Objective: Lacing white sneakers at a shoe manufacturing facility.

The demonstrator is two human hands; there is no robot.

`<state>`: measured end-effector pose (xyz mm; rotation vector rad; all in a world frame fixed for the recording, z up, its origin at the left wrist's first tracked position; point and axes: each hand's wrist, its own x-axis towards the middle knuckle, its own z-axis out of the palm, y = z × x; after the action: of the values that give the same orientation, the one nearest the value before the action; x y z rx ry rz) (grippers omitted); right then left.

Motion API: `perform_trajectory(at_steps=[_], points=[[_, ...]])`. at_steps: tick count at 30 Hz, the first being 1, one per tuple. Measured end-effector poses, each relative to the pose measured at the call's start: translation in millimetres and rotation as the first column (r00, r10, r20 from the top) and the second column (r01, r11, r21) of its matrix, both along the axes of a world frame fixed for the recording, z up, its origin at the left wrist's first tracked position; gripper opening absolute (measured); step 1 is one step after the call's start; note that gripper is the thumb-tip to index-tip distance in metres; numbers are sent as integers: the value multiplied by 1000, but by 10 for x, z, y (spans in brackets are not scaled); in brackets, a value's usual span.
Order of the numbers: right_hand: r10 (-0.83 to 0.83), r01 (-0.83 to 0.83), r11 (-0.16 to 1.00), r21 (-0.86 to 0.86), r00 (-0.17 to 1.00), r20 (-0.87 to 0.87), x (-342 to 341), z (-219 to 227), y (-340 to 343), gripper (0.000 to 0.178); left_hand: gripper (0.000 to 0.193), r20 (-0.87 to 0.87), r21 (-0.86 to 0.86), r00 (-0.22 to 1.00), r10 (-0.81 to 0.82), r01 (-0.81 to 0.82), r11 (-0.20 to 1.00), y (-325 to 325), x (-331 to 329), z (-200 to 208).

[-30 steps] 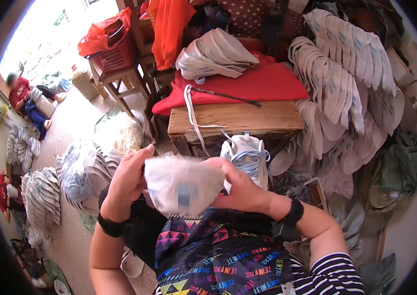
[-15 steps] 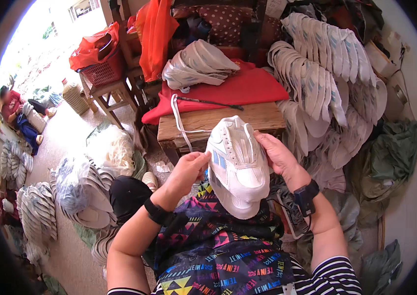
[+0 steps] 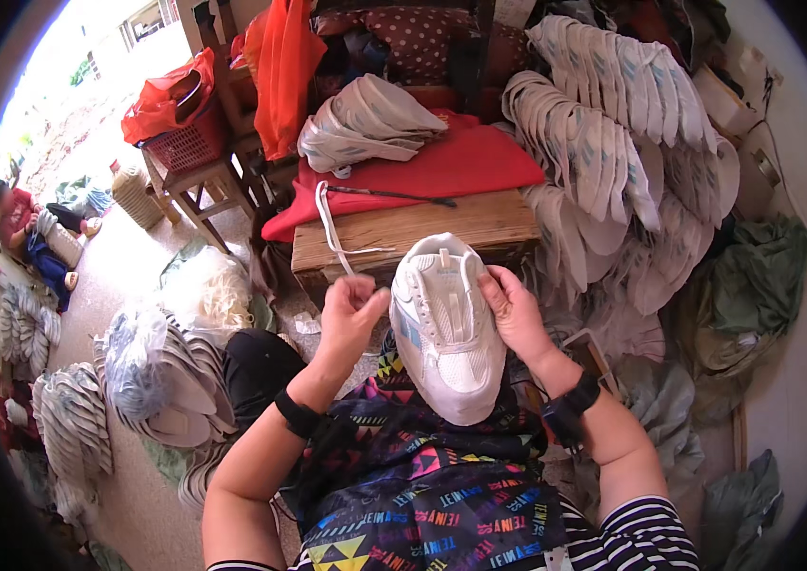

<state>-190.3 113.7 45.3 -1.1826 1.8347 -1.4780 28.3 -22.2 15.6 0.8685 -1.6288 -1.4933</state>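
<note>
A white sneaker upper (image 3: 453, 352) with pale blue side stripes is held over my lap, toe toward me. My right hand (image 3: 516, 309) grips its right edge, thumb on top near the collar. My left hand (image 3: 354, 309) is apart from it, just to its left, with fingers curled together and slightly blurred; whatever they may hold does not show. White shoelaces (image 3: 327, 224) hang over the front of the wooden table (image 3: 422, 233), one running down behind my left hand. A thin dark rod-like tool (image 3: 394, 196) lies beside the laces on a red cloth (image 3: 479, 157).
Nested shoe uppers (image 3: 370, 124) sit on the red cloth. More uppers (image 3: 584, 143) are stacked high at right, beside green sacks (image 3: 746, 285). Bundles of uppers (image 3: 70, 409) and white laces (image 3: 208, 290) cover the left floor. A red basket (image 3: 184, 147) rests on a stool. Another person (image 3: 27, 224) sits far left.
My left hand has come away from the upper's left edge, moving left and slightly up. The upper has turned slightly, so more of its opening and tongue shows; my right hand keeps its hold.
</note>
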Motion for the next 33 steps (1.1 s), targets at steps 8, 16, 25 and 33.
perform_trajectory(at_steps=[8, 16, 25, 33], points=[[-104, 112, 992, 61, 988, -117, 141, -99, 25, 54, 61, -7, -183, 951, -308, 301, 936, 179, -384, 109], [-136, 136, 991, 4, 990, -48, 27, -585, -70, 47, 60, 15, -48, 946, -324, 324, 945, -63, -444, -428], [-209, -2, 969, 247, 525, 825, -1626, -1096, 1524, 42, 57, -60, 111, 941, -333, 338, 935, -8, -466, -52], [-567, 141, 713, 686, 691, 448, -1657, -2297, 2106, 21, 58, 8, 104, 952, -306, 304, 947, 19, -429, -70]])
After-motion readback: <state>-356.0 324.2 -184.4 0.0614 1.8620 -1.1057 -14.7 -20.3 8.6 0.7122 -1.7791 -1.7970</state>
